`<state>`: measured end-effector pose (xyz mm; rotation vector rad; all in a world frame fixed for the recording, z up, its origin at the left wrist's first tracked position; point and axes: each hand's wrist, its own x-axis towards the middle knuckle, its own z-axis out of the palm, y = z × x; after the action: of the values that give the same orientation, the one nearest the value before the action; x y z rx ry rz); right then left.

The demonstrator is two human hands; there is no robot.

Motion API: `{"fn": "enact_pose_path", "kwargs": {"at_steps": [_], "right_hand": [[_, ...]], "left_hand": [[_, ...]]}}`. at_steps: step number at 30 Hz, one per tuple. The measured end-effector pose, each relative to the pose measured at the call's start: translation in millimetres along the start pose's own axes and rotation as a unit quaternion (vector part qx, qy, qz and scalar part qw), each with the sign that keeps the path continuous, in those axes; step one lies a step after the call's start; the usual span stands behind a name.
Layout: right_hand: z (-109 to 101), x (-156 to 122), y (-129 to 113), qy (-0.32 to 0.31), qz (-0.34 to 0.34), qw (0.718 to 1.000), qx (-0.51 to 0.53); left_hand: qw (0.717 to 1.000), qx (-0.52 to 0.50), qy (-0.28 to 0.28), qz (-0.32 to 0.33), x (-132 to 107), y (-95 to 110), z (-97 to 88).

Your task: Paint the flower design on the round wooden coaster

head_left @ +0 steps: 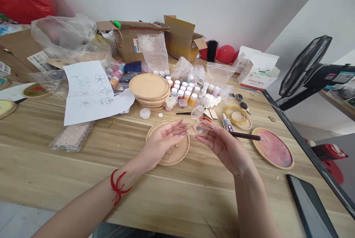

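Note:
My right hand (pixel 222 145) is closed around a thin dark-handled paintbrush (pixel 244 136) and also pinches a small clear plastic cup (pixel 202 128). The brush tip points into the cup. My left hand (pixel 163 140), with a red cord at the wrist, hovers palm up with fingers stretched toward the cup and holds nothing. Under both hands lies a round wooden plate (pixel 177 156) with a pencilled flower outline.
A stack of wooden plates (pixel 149 88), several small paint pots (pixel 185 91), a glue tube (pixel 227 124), a wire coil (pixel 235 114), a pink painted plate (pixel 273 152) and a flower sketch sheet (pixel 91 91) lie around. Boxes and bags crowd the back. A tablet (pixel 310 204) sits near right.

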<state>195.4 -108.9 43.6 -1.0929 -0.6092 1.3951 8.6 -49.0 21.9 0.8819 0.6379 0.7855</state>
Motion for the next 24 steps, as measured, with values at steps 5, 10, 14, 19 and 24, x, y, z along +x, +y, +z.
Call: {"fn": "enact_pose_path", "kwargs": {"at_steps": [5, 10, 14, 19, 24], "right_hand": [[-10, 6, 2, 0.008, 0.018, 1.000, -0.014], [-16, 10, 2, 0.053, -0.007, 0.999, -0.009], [-9, 10, 4, 0.023, 0.018, 1.000, -0.001], [-6, 10, 5, 0.025, 0.023, 0.999, -0.016], [-7, 12, 6, 0.010, 0.027, 0.999, -0.024]], "left_hand": [[0.998, -0.051, 0.047, -0.005, 2, 4, -4.0], [0.997, -0.045, 0.060, -0.025, 1, 9, -3.2], [0.998, -0.047, 0.036, -0.020, -2, 11, -1.8], [0.998, -0.050, 0.023, -0.004, -4, 11, -2.0], [0.999, -0.039, 0.019, 0.003, -5, 11, -1.6]]}}
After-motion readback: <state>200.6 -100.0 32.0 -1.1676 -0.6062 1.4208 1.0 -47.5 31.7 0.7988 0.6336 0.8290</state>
